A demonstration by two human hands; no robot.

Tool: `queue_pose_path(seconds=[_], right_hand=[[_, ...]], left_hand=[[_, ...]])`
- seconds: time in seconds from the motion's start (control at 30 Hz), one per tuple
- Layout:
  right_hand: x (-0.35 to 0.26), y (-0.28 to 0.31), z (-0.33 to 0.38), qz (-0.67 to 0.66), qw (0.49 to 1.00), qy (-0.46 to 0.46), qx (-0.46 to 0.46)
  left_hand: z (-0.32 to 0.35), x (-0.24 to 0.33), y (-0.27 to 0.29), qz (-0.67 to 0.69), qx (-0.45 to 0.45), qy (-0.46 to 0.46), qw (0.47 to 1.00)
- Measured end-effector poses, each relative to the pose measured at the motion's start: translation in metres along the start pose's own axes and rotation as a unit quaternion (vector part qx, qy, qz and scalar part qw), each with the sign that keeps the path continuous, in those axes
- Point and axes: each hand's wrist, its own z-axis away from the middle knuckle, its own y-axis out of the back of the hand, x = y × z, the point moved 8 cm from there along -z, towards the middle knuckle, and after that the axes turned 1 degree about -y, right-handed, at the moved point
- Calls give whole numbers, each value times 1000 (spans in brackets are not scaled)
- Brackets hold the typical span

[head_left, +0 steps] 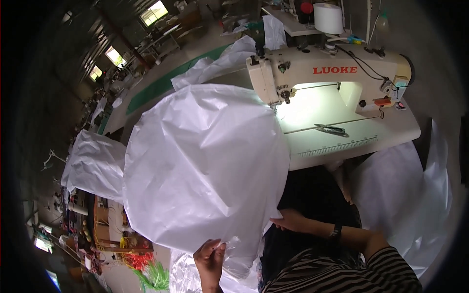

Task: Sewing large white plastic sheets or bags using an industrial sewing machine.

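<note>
I count two bare hands, the left hand (210, 256) at 6 o'clock and the right hand (294, 221) at 5, plus one wristwatch (335, 232) at 4. There's one big rounded white sheet (205, 161) around the centre, and at least three other white pieces (95, 163): one at 9, one at 12, one between 3 and 4. Just one sewing machine (303, 68) at 2, one white thread cone (328, 18) at 1, one pair of thread snips (333, 130) and one ruler scale (337, 146) at 3. Three bright windows (154, 13) from 10 to 11, and two stringy bundles (154, 277) at 7, one red, one green.
</note>
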Motion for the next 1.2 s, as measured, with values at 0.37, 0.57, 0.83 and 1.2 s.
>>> queue_pose_path(seconds=[0.37, 0.57, 0.83, 1.2], right_hand=[[-102, -2, 142, -84, 936, 325, -107], [-76, 55, 99, 71, 928, 283, 233], [-43, -11, 84, 197, 945, 257, -39], [-129, 26, 199, 218, 895, 373, 116]], left_hand=[[4, 100, -67, -45, -281, -257, 924], [1, 45, -44, -49, -226, -131, 964], [-8, 79, -14, -145, -152, -184, 960], [55, 61, -145, -106, -371, -254, 887]])
